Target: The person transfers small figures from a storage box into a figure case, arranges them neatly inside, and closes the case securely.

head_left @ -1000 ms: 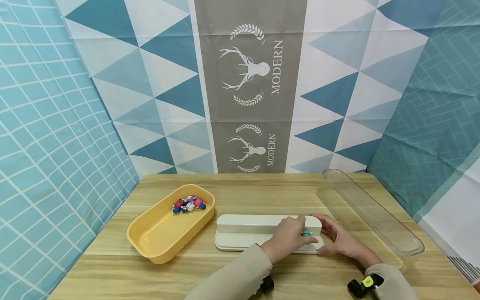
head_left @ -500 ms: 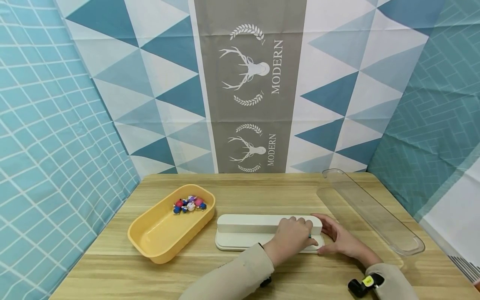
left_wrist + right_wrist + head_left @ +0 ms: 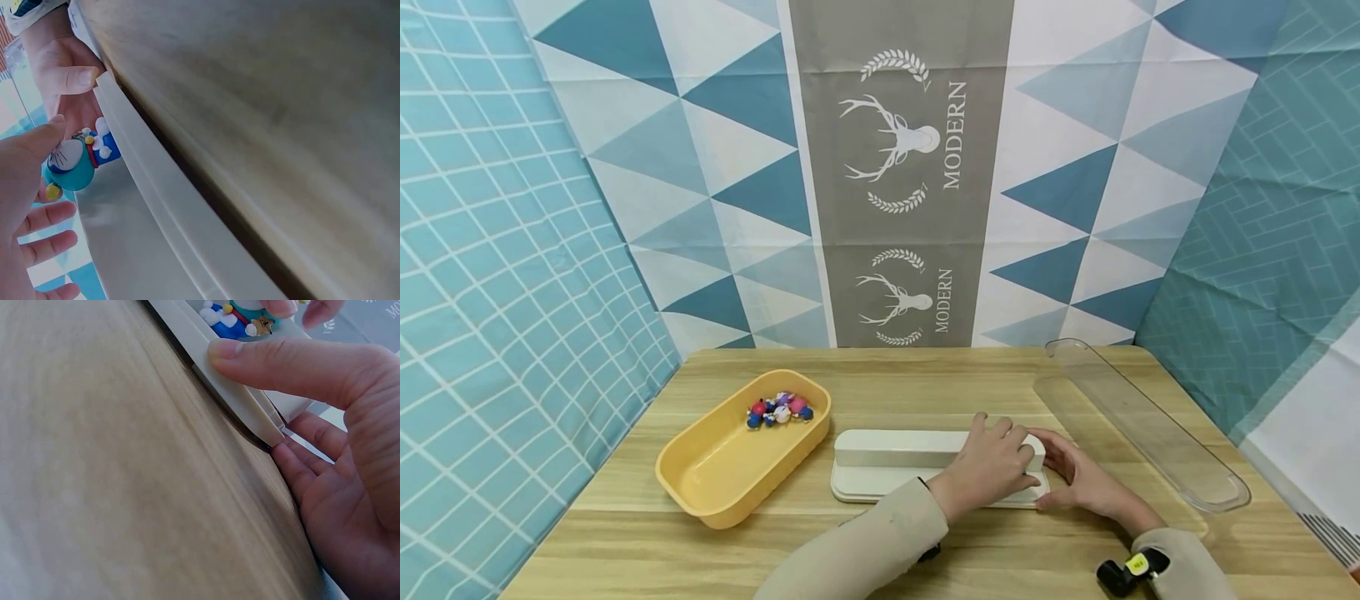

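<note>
A long white two-step display base [image 3: 880, 479] lies on the table before me. At its right end, my left hand [image 3: 988, 467] holds a small figurine [image 3: 74, 164] by its head, with the thumb on one side and a fingertip showing behind. The figurine has a teal hat, a white whiskered face and a blue-and-white body, and stands on the base's lower step. Other fingers of that hand are spread, one raised. My right hand [image 3: 1086, 483] grips the base's right end, thumb on the front edge and fingers round the end. In the head view the left hand hides the figurine.
To the left stands a yellow tray [image 3: 700, 467] with several small colourful figurines [image 3: 778, 408] at its far end. A long clear plastic cover [image 3: 1142, 425] lies slanted on the right of the wooden table [image 3: 895, 383]. Patterned cloth hangs behind.
The left hand's fingers have lifted and spread over the figurine, which was partly visible in the head view a second ago. The right hand and base stay put.
</note>
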The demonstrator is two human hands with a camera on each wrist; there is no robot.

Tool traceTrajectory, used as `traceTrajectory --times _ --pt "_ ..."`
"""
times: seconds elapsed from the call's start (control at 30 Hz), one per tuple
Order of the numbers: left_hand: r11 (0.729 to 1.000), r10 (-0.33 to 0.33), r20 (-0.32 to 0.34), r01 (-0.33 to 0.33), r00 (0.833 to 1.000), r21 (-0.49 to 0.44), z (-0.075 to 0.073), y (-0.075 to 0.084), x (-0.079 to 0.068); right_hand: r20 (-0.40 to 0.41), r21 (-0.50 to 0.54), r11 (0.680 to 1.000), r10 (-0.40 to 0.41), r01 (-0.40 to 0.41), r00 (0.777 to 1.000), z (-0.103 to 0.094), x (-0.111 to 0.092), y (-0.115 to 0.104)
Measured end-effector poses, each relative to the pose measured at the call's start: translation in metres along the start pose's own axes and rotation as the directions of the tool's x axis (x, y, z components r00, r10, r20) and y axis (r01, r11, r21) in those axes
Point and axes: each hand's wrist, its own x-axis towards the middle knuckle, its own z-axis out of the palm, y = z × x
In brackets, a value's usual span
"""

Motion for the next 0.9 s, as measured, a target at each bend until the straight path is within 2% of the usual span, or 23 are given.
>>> traceTrajectory --times 0.1,0.3,0.47,0.9 --pt "1.000 -0.009 -0.009 0.009 1.000 0.018 0.0014 0.0004 0.0013 0.005 0.008 1.000 -0.018 0.018 1.000 -0.0003 0.0000 -0.0002" --pt "0.998 -0.036 0.023 0.035 0.999 0.046 0.0020 -0.0003 0.0023 0.016 0.007 1.000 -0.031 0.031 0.999 -0.0004 0.0016 -0.0002" --pt "0.999 -0.033 0.056 0.031 0.998 0.043 0.0014 -0.0013 0.0013 0.018 0.006 1.000 -0.007 0.007 1.000 -0.0003 0.0010 -0.0004" --pt "0.998 -0.002 0.119 -0.006 0.993 0.064 -0.0039 -0.0035 0.0016 0.021 0.000 1.000 -0.025 0.025 0.999 0.0003 0.0001 -0.0019"
